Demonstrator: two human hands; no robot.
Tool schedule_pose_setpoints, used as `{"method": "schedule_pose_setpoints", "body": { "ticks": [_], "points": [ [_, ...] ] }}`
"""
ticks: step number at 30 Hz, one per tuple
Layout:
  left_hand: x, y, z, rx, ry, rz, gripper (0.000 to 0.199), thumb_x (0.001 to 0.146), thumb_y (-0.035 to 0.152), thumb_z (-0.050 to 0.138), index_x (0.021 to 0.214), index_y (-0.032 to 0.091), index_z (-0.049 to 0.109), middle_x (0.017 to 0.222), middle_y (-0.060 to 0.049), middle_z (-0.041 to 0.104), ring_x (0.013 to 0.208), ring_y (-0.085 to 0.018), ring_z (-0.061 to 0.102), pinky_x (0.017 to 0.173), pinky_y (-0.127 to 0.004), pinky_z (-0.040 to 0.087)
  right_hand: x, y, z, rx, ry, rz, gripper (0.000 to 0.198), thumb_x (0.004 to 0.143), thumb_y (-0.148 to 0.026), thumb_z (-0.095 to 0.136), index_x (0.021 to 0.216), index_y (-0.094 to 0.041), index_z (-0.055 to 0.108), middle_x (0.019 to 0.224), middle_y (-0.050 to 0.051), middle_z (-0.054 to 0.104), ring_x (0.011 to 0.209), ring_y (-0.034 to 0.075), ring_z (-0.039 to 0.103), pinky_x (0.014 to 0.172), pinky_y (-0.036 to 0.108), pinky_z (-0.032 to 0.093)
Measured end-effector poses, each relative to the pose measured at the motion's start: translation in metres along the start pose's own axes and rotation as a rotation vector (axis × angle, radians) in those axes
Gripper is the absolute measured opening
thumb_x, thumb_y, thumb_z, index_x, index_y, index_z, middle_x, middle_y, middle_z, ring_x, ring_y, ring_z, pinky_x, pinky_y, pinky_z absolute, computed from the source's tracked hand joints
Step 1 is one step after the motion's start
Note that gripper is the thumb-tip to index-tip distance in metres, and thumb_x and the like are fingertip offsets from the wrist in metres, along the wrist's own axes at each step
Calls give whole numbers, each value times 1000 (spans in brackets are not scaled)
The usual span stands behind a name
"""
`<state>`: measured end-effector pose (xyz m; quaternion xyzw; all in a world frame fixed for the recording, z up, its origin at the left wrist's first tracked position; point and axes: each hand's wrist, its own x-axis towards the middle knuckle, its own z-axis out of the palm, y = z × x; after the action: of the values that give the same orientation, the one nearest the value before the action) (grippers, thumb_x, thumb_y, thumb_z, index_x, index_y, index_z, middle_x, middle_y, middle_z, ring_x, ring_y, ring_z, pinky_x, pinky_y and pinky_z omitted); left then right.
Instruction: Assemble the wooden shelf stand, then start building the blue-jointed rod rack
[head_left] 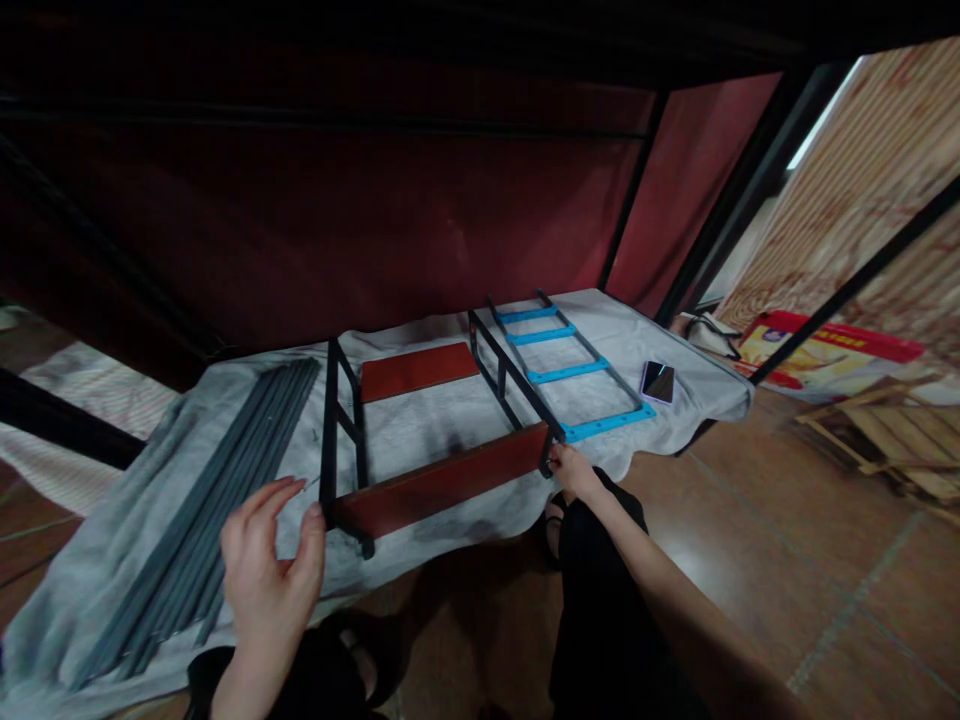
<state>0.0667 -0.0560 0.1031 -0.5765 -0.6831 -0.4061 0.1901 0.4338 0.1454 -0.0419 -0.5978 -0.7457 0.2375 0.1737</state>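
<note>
Two black metal side frames, the left one and the right one, stand joined by a reddish-brown board along the near side. My left hand is beside the left frame's near corner, thumb and fingers apart, the thumb close to the metal. A tiny thin thing shows by its fingertips, too small to name. At the right frame's near end, my right hand pinches the corner beside the board's end. Whether a small part sits between those fingers is hidden. A second reddish-brown board lies behind.
Grey metal tubes lie bundled at left on a pale cloth. On the right are a ladder-like rack with blue crossbars and a phone. A dark post rises behind; a wooden slatted item lies on the floor.
</note>
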Motion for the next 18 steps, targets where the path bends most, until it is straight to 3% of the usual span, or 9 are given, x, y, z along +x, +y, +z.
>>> {"method": "schedule_pose_setpoints", "body": {
  "ticks": [4,7,12,18],
  "points": [
    [29,46,24,12,-302,282,38,95,35,52,129,21,55,128,-13,62,119,-29,57,105,-46,42,5,4,4,5,-32,-27,16,83,-3,54,88,-17,61,96,8,67,91,18,63,81,26,46],
    [39,73,58,70,-539,341,47,94,35,53,138,19,51,133,-14,62,121,-29,58,104,-44,43,8,6,2,3,-58,-60,13,85,-7,57,92,-16,61,105,11,66,95,19,63,86,27,45],
    [47,88,93,184,-970,210,37,97,33,48,131,22,59,113,-9,74,102,-25,70,88,-34,50,15,6,0,8,-110,-92,17,86,-5,54,97,-16,61,108,12,67,101,18,63,89,26,44],
    [51,83,91,212,-1031,65,37,96,39,49,128,26,63,118,-6,73,108,-25,69,87,-32,50,18,10,1,16,-172,-57,12,91,-12,51,94,-17,62,90,7,71,85,16,68,73,23,46]
  ]
}}
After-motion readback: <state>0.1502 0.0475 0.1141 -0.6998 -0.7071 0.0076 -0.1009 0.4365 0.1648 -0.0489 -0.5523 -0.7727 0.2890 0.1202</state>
